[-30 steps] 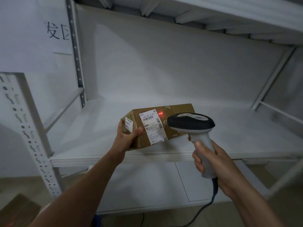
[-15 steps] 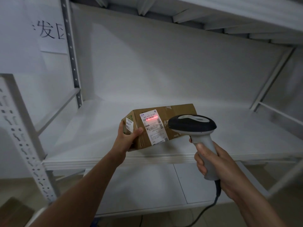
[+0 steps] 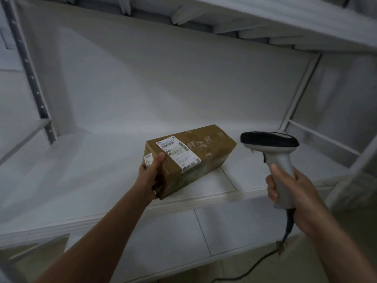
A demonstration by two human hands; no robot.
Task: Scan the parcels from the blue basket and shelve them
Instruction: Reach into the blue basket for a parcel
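Note:
A long brown cardboard parcel (image 3: 206, 158) with a white shipping label lies on the white shelf board (image 3: 91, 180), near its front edge. My left hand (image 3: 152, 176) grips the parcel's near end, thumb on the top edge beside a small white sticker. My right hand (image 3: 285, 186) holds a grey barcode scanner (image 3: 271, 148) with a black head by its handle, to the right of the parcel and pointing left and away. No red scan light shows on the label. The blue basket is out of view.
The shelf unit has white uprights at left (image 3: 30, 78) and right (image 3: 299, 88), an upper board (image 3: 285, 21) overhead and a lower board (image 3: 163, 231) beneath. The scanner's dark cable (image 3: 255, 266) hangs down to the floor at the lower right.
The red scan line on the label has gone out. The parcel now rests further onto the shelf with its far end turned away, and the scanner has shifted right, away from the label.

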